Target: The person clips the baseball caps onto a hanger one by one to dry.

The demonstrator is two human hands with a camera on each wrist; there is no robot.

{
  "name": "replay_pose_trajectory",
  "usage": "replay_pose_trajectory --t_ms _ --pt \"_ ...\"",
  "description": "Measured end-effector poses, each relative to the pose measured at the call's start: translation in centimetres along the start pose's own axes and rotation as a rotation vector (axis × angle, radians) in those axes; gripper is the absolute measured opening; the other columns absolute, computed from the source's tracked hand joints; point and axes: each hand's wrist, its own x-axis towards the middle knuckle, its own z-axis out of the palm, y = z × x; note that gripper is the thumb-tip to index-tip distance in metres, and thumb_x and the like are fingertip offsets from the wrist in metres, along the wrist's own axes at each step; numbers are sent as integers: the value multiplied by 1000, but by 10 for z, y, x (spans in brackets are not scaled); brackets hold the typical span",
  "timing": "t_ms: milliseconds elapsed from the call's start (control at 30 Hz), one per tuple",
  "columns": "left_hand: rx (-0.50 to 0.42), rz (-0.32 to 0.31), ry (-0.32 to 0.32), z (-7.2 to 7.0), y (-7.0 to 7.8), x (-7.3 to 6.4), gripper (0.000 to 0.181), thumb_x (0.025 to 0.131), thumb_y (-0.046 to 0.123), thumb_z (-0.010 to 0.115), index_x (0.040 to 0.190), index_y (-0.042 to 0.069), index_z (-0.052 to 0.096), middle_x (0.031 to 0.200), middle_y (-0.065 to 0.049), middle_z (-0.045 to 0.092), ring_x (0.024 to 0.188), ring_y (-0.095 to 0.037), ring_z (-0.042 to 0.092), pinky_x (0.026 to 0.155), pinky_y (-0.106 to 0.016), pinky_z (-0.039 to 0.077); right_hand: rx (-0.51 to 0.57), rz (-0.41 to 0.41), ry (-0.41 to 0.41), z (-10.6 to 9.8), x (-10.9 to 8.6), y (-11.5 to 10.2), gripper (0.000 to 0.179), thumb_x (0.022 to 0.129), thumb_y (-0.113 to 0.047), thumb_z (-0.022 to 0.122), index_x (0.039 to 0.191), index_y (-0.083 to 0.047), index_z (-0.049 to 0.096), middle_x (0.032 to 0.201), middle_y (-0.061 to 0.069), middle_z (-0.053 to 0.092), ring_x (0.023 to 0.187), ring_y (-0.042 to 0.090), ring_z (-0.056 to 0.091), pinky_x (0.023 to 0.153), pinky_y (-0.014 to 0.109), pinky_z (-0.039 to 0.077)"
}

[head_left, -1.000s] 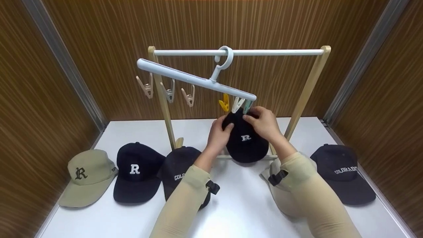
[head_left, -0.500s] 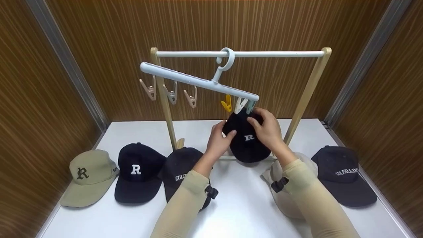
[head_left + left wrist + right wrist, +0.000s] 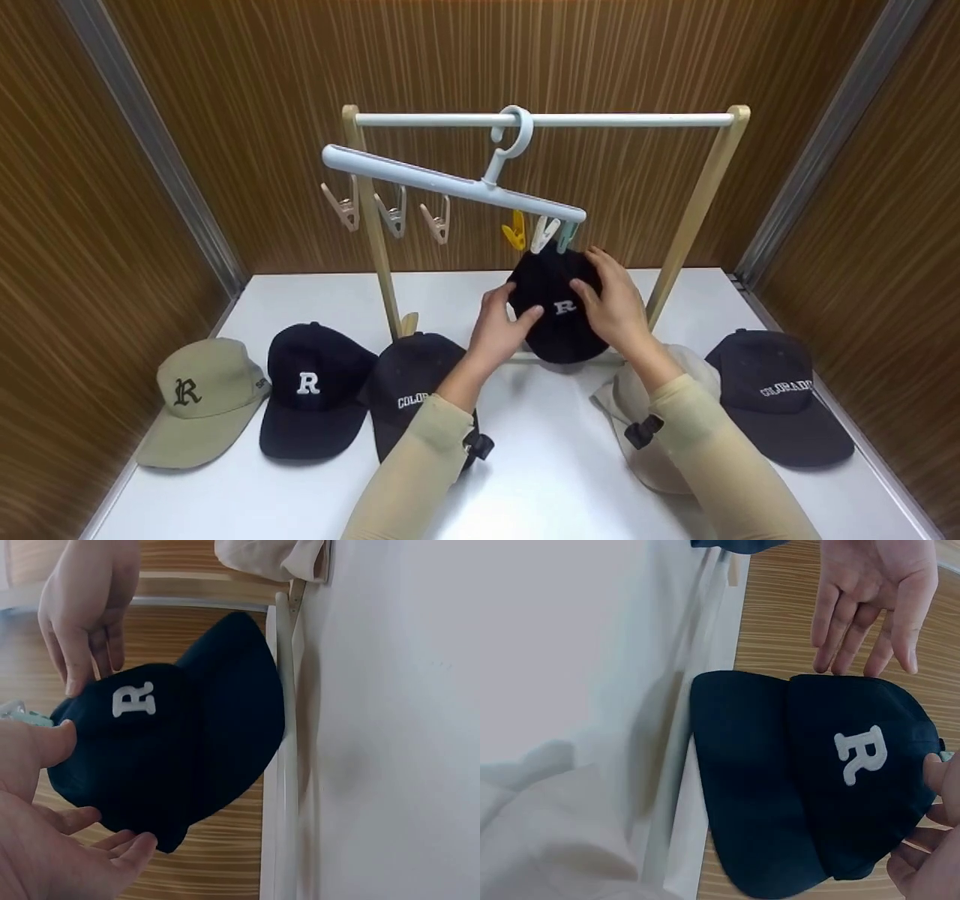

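Observation:
A black baseball cap (image 3: 559, 337) with a white R hangs, brim down, below the white clip (image 3: 545, 235) and green clip (image 3: 567, 237) of a tilted pale blue hanger (image 3: 450, 182). My left hand (image 3: 498, 324) is at the cap's left side, its fingers fairly straight at the edge and its thumb in front. Opposite it, my right hand (image 3: 616, 304) rests on the cap's right side. In the right wrist view its thumb touches the crown (image 3: 907, 765) near the clipped end, with fingers partly behind the cap. The clips' bite on the fabric is mostly hidden.
The hanger hooks over a rack's white rail (image 3: 637, 120). Yellow clip (image 3: 514, 230) and several others hang from it. On the white table lie a khaki cap (image 3: 202, 382), a navy R cap (image 3: 315, 375), a dark cap (image 3: 412, 367), a beige cap (image 3: 645, 450) and another dark cap (image 3: 772, 382).
My right hand has slid from beside the green clip down to the cap's right side. My left hand has shifted slightly down and right. The hanger's right end has risen a little.

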Motion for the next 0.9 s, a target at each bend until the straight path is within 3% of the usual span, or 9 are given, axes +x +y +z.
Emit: replay_pose_trajectory --t_ms 500,900 --pt "-34 -83 -26 -1 3 -15 84 108 39 75 169 -2 35 170 -28 39 159 -40 41 128 -51 36 -17 29 -60 -11 -27 8 60 111 -18 72 160 7 50 169 28 44 157 47 41 127 61 33" --pt "-34 -6 4 -1 6 -28 82 107 34 76 167 -4 35 155 -27 47 149 -40 52 121 -51 44 -33 70 -138 -25 -51 18 62 110 -17 73 160 9 48 164 33 48 155 50 42 126 63 33"
